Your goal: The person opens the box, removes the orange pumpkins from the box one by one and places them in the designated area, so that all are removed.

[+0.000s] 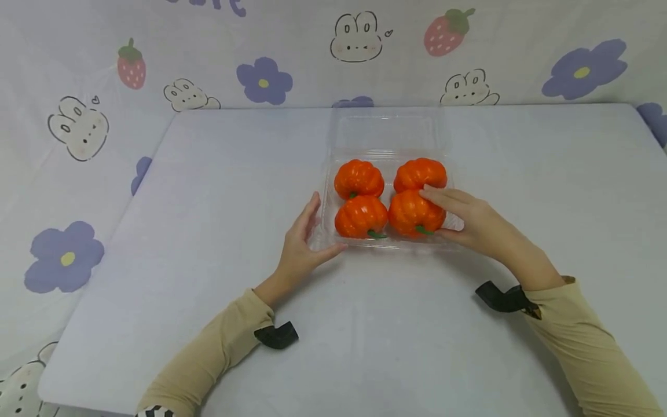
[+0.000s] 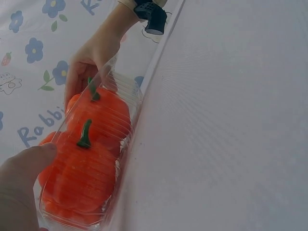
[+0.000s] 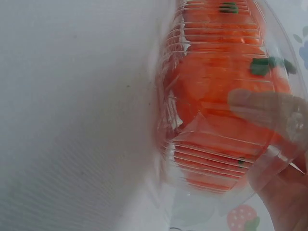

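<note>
Several orange toy pumpkins with green stems sit in a clear plastic clamshell box [image 1: 398, 244], two by two. My right hand [image 1: 471, 223] holds the front right pumpkin [image 1: 415, 211], its fingers over the top and its thumb low at the near side. In the right wrist view that thumb [image 3: 257, 105] shows through the clear wall, against the orange skin. My left hand [image 1: 299, 243] spans the box's front left corner, fingers straight along the left side. Its thumb [image 2: 41, 156] reaches the front rim, near the front left pumpkin [image 1: 361, 217]. The back right pumpkin [image 1: 420, 174] is partly covered.
The box's clear lid [image 1: 385, 130] lies open toward the back edge of the white table [image 1: 250, 150]. Behind hangs a cloth [image 1: 302, 35] printed with rabbits, strawberries and flowers. Dark wrist-camera pieces [image 1: 276, 336] jut from both sleeves.
</note>
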{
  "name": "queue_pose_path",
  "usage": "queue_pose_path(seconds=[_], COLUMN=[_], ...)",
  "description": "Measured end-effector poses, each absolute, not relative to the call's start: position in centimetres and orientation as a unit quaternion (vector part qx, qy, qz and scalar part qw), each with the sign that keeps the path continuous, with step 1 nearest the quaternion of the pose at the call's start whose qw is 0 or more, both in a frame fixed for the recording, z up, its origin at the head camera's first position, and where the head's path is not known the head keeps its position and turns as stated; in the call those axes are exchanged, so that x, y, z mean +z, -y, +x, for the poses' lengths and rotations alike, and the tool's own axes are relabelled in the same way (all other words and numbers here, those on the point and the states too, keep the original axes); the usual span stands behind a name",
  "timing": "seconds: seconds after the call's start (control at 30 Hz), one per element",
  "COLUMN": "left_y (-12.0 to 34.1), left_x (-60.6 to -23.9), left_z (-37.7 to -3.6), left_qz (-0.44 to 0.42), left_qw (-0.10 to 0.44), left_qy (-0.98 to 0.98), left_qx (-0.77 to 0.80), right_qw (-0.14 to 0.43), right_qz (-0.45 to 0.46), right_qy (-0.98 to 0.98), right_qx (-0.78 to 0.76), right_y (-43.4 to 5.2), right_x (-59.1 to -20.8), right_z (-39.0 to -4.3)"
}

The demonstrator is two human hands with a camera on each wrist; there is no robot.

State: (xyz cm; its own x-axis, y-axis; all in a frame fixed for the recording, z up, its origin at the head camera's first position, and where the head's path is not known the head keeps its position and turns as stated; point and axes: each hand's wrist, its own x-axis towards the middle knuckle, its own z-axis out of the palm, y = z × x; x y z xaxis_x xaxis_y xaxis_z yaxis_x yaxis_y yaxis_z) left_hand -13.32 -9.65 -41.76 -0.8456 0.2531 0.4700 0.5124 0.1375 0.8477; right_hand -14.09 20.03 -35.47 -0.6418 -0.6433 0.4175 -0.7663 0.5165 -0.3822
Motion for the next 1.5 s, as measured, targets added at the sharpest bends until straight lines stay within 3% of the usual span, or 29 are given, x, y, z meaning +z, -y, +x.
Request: queue_pose_path(seconds=[0.33, 1.07, 1.5], left_y=[9.6, 9.5, 9.4], left_x=[-42.0, -41.2, -43.2], left_z=[-13.4, -12.9, -13.9], left_qz=[-0.254, -0.261, -0.244], left_qw=[0.113, 0.122, 0.122], left_qy=[0.750, 0.742, 0.752], left_qx=[-0.600, -0.605, -0.600], right_qw=[0.097, 0.124, 0.004], right_qz=[0.378, 0.331, 0.243], right_qy=[0.855, 0.858, 0.817], right_qx=[0.342, 0.372, 0.522], right_y=[-20.0, -19.7, -21.4], right_x=[-34.5, -32.7, -34.4], right_z=[-13.5, -12.6, -13.7])
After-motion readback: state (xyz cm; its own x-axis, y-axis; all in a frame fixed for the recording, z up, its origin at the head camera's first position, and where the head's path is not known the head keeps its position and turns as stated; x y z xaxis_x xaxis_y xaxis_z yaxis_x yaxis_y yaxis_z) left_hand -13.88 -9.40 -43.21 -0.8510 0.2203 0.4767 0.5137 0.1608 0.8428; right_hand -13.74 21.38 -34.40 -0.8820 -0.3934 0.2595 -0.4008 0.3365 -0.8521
